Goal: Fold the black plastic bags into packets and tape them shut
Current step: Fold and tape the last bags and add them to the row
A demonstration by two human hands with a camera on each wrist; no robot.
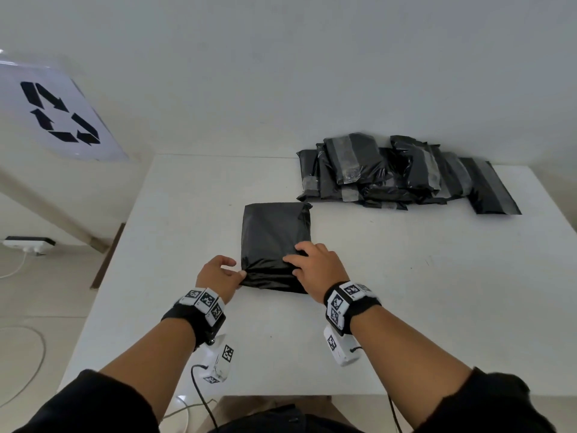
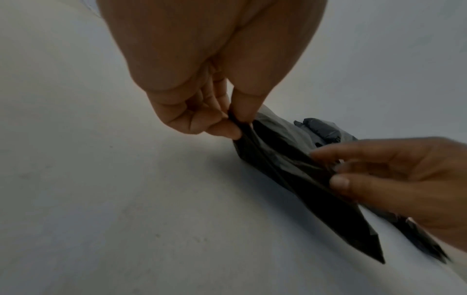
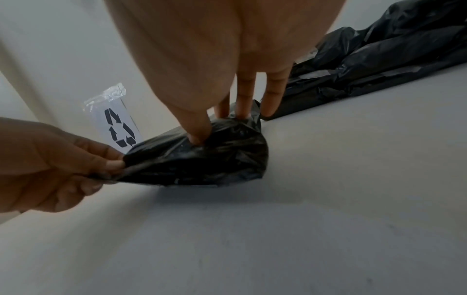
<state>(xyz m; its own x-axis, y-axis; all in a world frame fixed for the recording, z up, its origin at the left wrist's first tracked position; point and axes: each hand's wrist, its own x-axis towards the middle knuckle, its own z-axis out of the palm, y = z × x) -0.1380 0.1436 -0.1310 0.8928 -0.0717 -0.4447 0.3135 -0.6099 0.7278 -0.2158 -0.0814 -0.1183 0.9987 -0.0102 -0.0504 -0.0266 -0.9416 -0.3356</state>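
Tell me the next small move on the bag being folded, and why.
Probably fold the near edge away, over the rest of the black bag. The left hand pinches its near left corner, lifted a little off the table, while the right hand presses the near right part flat. The bag shows no tape, unlike the taped packets stacked beyond it.
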